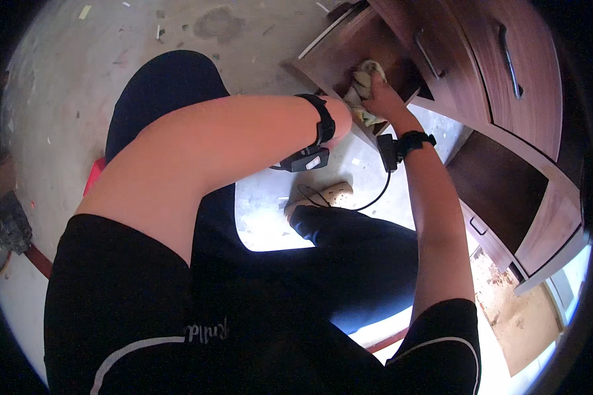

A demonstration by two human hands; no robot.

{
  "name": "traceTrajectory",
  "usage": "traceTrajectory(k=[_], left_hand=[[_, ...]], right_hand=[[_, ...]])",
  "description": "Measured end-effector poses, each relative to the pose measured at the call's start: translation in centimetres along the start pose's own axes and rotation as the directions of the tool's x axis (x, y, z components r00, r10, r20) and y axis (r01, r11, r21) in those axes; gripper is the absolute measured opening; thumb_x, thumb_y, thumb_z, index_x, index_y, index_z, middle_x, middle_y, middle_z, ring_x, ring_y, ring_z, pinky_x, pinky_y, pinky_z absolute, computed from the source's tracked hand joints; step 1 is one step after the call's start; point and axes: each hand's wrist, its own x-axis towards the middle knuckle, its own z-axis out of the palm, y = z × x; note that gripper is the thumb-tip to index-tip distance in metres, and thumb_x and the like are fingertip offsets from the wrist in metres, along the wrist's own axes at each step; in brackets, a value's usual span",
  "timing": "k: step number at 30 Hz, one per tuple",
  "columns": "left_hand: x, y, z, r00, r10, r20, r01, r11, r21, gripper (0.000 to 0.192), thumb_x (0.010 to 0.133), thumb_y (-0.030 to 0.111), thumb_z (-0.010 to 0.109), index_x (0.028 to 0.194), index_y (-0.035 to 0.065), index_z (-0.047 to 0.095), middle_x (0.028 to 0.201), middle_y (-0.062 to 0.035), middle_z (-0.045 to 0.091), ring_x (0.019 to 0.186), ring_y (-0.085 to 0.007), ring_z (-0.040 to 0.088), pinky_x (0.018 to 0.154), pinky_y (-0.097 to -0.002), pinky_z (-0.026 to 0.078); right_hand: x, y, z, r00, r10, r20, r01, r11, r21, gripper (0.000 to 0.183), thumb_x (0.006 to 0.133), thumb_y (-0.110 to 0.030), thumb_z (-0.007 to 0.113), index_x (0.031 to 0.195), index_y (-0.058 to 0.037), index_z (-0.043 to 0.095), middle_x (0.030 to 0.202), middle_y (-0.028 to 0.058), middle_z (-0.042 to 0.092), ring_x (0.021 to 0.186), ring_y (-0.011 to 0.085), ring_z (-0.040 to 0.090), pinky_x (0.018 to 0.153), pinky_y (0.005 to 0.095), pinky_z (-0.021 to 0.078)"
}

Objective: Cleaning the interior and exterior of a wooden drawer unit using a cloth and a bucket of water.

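A pulled-out wooden drawer (pixel 333 52) extends from the cabinet at the upper right. Inside it, my right hand (pixel 383 98) holds a crumpled, pale yellowish cloth (pixel 363 84) against the drawer's inner side. My left hand (pixel 338 118) is at the drawer's near corner, bent at the wrist. Its fingers are mostly hidden, so whether it grips the drawer's edge cannot be seen. Both wrists carry black straps with small dark devices, and a cable hangs from the one on the right.
The brown wood-grain cabinet has drawer fronts with a dark metal handle (pixel 510 61) and another handle (pixel 427 54). Lower right is an open dark compartment (pixel 496 182). A tan perforated clog (pixel 338 195) is on the floor between my legs. Small scraps dot the concrete floor (pixel 79 89).
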Motion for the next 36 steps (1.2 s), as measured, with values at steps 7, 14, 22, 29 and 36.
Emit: traceTrajectory(k=[7, 14, 22, 29, 36], left_hand=[[0.6, -0.7, 0.2, 0.997, -0.028, 0.065, 0.026, 0.999, 0.037, 0.043, 0.069, 0.027, 0.081, 0.110, 0.0148, 0.080, 0.115, -0.0106, 0.075, 0.106, -0.0301, 0.071, 0.091, -0.0478, 0.056], [-0.3, -3.5, 2.1, 0.973, -0.093, 0.213, 0.114, 0.989, -0.090, 0.081, 0.065, 0.065, 0.085, 0.125, 0.0121, 0.073, 0.133, -0.0090, 0.068, 0.121, -0.0323, 0.064, 0.102, -0.0451, 0.050], [0.0, -3.6, 1.2, 0.993, 0.048, -0.108, -0.056, 0.996, -0.076, 0.041, 0.071, 0.029, 0.081, 0.109, 0.0149, 0.081, 0.114, -0.0120, 0.075, 0.104, -0.0314, 0.071, 0.087, -0.0508, 0.056], [0.4, -2.5, 1.1, 0.991, 0.015, 0.132, -0.015, 1.000, 0.005, 0.060, 0.071, 0.049, 0.088, 0.115, 0.0097, 0.077, 0.124, -0.0098, 0.072, 0.111, -0.0319, 0.069, 0.093, -0.0453, 0.054], [2.0, -2.6, 1.9, 0.986, -0.019, 0.165, 0.027, 0.998, -0.051, 0.059, 0.071, 0.048, 0.086, 0.113, 0.0076, 0.076, 0.120, -0.0126, 0.073, 0.107, -0.0338, 0.070, 0.093, -0.0456, 0.054]], right_hand=[[1.8, -3.9, -1.8, 0.899, -0.422, -0.117, 0.412, 0.906, -0.097, 0.087, 0.078, -0.009, 0.074, 0.152, -0.0237, 0.031, 0.133, 0.0276, 0.057, 0.116, 0.0482, 0.060, 0.098, 0.0510, 0.0511], [7.6, -7.1, -3.8, 0.998, -0.057, -0.016, 0.049, 0.948, -0.316, 0.081, 0.087, -0.016, 0.066, 0.157, -0.0245, 0.027, 0.134, 0.0276, 0.058, 0.123, 0.0454, 0.058, 0.103, 0.0500, 0.0485], [15.6, 4.0, -4.0, 0.928, 0.078, -0.365, -0.177, 0.952, -0.248, 0.055, 0.097, -0.027, 0.052, 0.150, -0.0149, 0.042, 0.137, 0.0235, 0.061, 0.131, 0.0411, 0.055, 0.109, 0.0523, 0.0445], [6.4, -4.8, -5.2, 0.989, -0.105, -0.105, 0.078, 0.969, -0.235, 0.074, 0.085, -0.014, 0.067, 0.152, -0.0223, 0.038, 0.139, 0.0298, 0.053, 0.124, 0.0454, 0.058, 0.100, 0.0523, 0.0512], [-1.0, -6.5, -2.2, 0.926, -0.354, 0.130, 0.377, 0.886, -0.269, 0.074, 0.088, -0.005, 0.062, 0.152, -0.0329, 0.038, 0.136, 0.0262, 0.048, 0.111, 0.0434, 0.065, 0.092, 0.0498, 0.0565]])
